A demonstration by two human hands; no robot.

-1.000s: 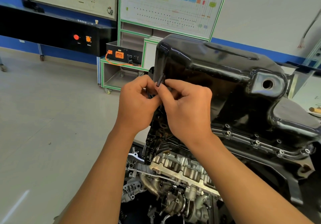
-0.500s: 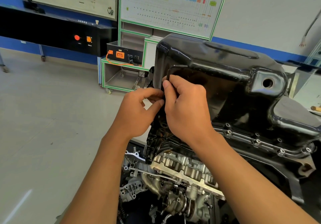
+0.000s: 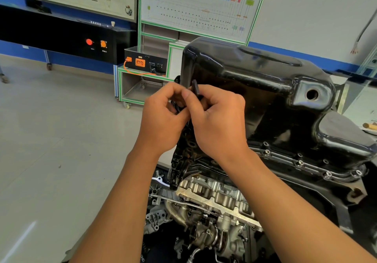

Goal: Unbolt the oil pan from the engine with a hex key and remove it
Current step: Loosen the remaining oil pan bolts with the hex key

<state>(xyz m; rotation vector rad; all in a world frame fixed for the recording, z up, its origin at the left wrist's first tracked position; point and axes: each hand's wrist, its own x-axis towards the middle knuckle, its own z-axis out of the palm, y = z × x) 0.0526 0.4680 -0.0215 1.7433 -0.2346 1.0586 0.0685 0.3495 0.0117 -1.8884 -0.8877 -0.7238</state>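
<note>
head: right hand [image 3: 220,120] pinches hex key [image 3: 195,87] at oil pan [image 3: 255,73] edge

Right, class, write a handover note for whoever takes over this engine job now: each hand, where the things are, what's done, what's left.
Left hand: fingers curled at the lower part of the hex key, by the left end of the pan.
Right hand: pinches the hex key, whose short end sticks up above the thumb.
Pan: seated on the engine; bolts show along its near flange.
Done: cannot tell how many bolts are out.
Left: finish this bolt, undo the rest, lift the pan off.
</note>
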